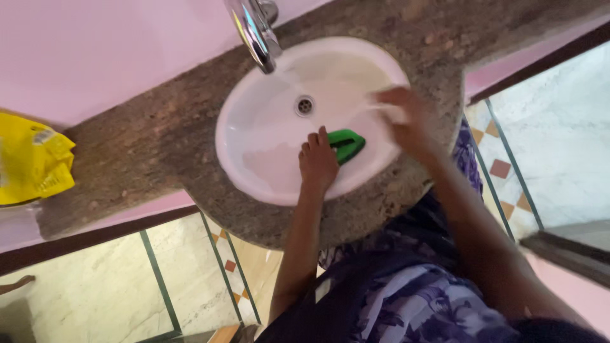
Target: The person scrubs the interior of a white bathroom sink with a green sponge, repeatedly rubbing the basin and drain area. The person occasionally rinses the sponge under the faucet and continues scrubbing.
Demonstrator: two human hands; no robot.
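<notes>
A green plastic scrubbing brush [347, 144] is being pressed flat under the left hand [317, 162], clenched over its back; likely light, stiff, wet-slippery. The right hand [401, 117] is resting on the white oval ceramic basin [254, 127] rim, grip indiscernible.

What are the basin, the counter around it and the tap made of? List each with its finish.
Basin: looks like glazed ceramic, smooth white with a soft sheen.
Counter: seems polished granite or similar stone, speckled brown-grey grain.
Tap: appears chromed metal, mirror-bright with reflections.
The left hand presses a green scrubber, probably plastic; the right hand rests at the basin's rim.
</notes>
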